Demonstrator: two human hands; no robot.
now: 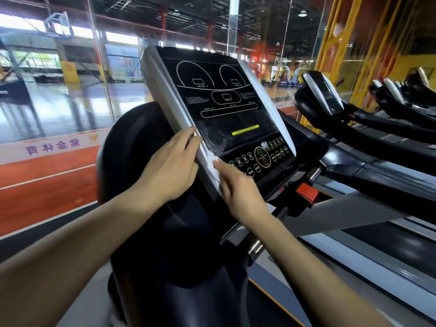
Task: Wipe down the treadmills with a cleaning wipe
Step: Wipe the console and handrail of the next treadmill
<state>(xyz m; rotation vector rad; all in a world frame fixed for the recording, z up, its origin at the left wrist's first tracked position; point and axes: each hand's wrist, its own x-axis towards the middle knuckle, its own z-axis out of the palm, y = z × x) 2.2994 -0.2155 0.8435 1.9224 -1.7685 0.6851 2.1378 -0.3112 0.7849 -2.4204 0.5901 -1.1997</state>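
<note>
We face the nearest black treadmill [165, 232], its black glossy console panel with silver side trim [226, 109] tilted toward us. More black treadmills [389, 128] line up at two o'clock, behind them a glass wall [70, 90]. Our left hand [172, 166] lies on the console's silver left edge, fingers [188, 135] straight and together. At four o'clock of it, our right hand [238, 187] presses a crumpled white cleaning wipe [212, 164] against that trim, fingers flat on it. No containers appear.
</note>
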